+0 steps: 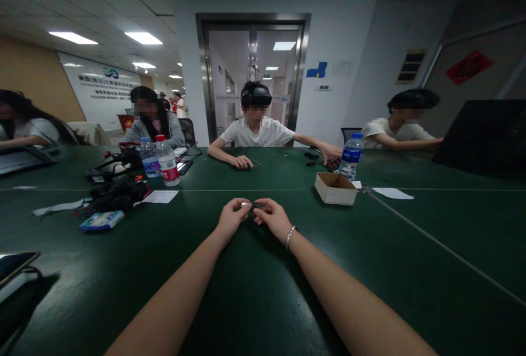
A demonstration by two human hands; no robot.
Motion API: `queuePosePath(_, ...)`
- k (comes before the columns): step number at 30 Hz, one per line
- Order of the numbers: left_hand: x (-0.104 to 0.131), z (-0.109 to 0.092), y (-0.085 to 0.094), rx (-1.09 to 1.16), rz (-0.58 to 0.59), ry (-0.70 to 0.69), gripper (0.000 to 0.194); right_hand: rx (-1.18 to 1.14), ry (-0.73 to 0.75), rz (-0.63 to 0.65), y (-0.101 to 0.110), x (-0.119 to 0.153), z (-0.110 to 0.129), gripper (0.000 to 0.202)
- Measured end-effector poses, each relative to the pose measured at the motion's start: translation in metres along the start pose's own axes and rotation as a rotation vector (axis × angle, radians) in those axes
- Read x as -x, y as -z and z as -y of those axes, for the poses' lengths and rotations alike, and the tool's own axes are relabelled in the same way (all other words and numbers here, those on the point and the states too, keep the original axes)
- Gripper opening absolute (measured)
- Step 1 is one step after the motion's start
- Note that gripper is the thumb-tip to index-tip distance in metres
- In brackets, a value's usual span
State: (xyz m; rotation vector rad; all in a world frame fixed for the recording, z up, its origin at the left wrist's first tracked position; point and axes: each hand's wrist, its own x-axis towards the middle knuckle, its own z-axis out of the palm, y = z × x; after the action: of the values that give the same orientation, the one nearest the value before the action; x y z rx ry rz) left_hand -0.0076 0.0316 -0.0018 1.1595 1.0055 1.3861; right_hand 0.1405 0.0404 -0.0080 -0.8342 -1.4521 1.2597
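Observation:
Just above the middle of the green table [246, 290], my two hands meet almost fingertip to fingertip. Between thumb and fingers, my left hand [233, 219] pinches a small shiny, silvery piece [244, 204]. My right hand [274, 218], with a silver bracelet [291, 237] at its wrist, is closed in a pinch on a small dark piece [257, 206]. Both pieces are too small and too covered by fingers to name. Whether they touch or are joined, I cannot tell.
An open cardboard box [335, 189] and a water bottle [350, 156] stand to the right. Two bottles [167, 161], black gear [117, 196] and a blue-white packet [101, 220] are at left. Opposite sits a person [257, 132] in a headset, one hand near dark items.

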Motion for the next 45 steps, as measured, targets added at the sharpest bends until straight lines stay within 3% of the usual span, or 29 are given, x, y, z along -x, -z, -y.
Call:
queuePosePath(4,-0.003,-0.003,0.000,0.004,0.067,0.040,0.044,-0.022,-0.002,-0.050,0.002,-0.002,0.002,0.041)
queuePosePath(15,0.005,-0.009,-0.001,-0.011,0.082,0.089,0.026,-0.037,0.003,-0.067,0.009,0.000,0.008,0.038)
queuePosePath(30,0.003,-0.007,0.001,-0.185,-0.033,0.013,0.041,-0.044,0.011,-0.058,0.009,0.003,0.010,0.042)
queuePosePath(45,-0.001,-0.004,0.007,-0.444,-0.024,-0.003,0.046,-0.028,0.032,-0.030,0.008,0.005,0.013,0.038)
